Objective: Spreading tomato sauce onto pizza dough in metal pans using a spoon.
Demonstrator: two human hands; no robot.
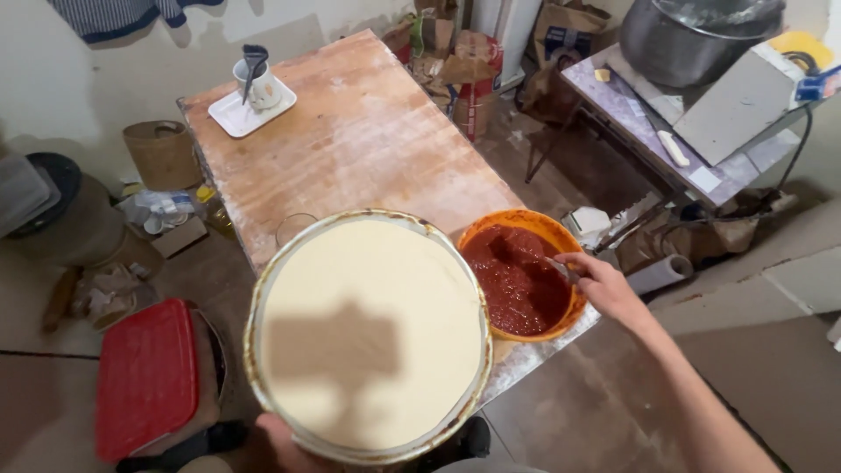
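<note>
A round metal pan (255,302) lined with pale flat dough (372,328) fills the lower middle of the view. My left hand (282,441) grips the pan's near rim from below. To its right stands an orange bowl (561,232) of red sauce (512,280). My right hand (597,282) reaches over the bowl's right rim, fingers closed on a metal spoon handle (563,269) whose end dips into the sauce. The spoon's bowl is hidden in the sauce.
A floured wooden table (359,140) runs away from me, with a white square plate and cup (254,96) at its far left corner. A red-lidded box (144,377) sits low left. A side table with a large metal pot (692,39) stands at the right.
</note>
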